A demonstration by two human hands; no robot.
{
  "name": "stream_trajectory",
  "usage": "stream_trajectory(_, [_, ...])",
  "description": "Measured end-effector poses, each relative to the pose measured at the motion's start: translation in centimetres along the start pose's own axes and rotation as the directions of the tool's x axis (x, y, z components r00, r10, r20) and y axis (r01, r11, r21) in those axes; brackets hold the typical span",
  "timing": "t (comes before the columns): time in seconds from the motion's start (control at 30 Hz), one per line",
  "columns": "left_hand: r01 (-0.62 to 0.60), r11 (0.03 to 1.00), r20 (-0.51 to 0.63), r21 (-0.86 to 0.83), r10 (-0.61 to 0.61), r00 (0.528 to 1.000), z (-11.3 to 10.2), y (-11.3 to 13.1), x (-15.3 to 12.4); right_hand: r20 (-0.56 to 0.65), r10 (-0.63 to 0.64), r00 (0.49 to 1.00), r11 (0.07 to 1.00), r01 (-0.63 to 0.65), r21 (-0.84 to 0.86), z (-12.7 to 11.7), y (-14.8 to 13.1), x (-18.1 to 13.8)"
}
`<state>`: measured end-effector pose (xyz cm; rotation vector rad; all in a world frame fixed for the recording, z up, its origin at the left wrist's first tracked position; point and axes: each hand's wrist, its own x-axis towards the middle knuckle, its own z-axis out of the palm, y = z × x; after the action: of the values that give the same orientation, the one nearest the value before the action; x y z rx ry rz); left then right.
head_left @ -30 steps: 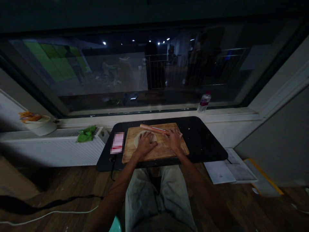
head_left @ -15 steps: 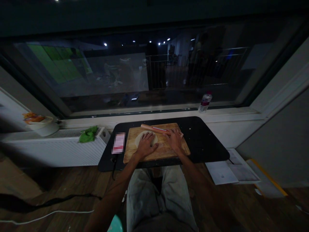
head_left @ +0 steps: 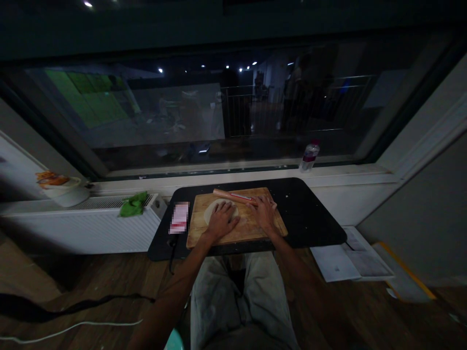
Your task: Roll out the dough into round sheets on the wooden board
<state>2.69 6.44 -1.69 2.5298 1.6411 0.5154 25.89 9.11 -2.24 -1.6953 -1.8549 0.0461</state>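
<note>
A flat round of pale dough [head_left: 209, 212] lies on the left half of a wooden cutting board [head_left: 239, 236]. My left hand [head_left: 221, 222] rests flat over the dough's right side, fingers spread, hiding part of it. Along the board's far edge a wooden rolling pin [head_left: 230, 195] with a red-and-white label sits at a slant. My right hand [head_left: 264, 215] is closed over its right portion, and the palm side of the grip is hidden.
The board sits on a black table [head_left: 310, 218]. At its left are a blurred-out phone [head_left: 179, 218] and a dark cable. A water bottle [head_left: 309, 156] stands on the windowsill. A green cloth [head_left: 134, 204] and a white bowl [head_left: 69, 194] rest on the radiator at left.
The scene sits slightly lower in the picture, as the head view has tilted a little. Both hands, the dough and the rolling pin keep their places on the board.
</note>
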Motion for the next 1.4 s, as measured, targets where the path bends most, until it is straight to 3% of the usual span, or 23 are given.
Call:
stream_trajectory(0.23, [-0.011, 1.000, -0.020, 0.016, 0.011, 1.000, -0.1, 0.1, 0.2, -0.024, -0.007, 1.000, 1.000, 0.007, 0.028, 0.3, 0.1, 0.1])
stream_trajectory(0.53, [0.010, 1.000, 0.025, -0.009, -0.010, 1.000, -2.2, -0.4, 1.5, -0.025, -0.006, 1.000, 1.000, 0.007, 0.026, 0.2, 0.2, 0.0])
stream_trajectory(0.9, [0.039, 0.999, -0.053, -0.016, -0.040, 0.998, -0.9, -0.3, 1.1, -0.006, -0.001, 1.000, 1.000, 0.001, -0.011, 0.7, 0.7, 0.3])
stream_trajectory(1.4, [0.063, 0.998, -0.039, 0.015, -0.063, 0.997, -0.5, 0.0, 1.7, 0.003, -0.001, 1.000, 1.000, 0.001, -0.006, 0.7, 0.8, 0.2])
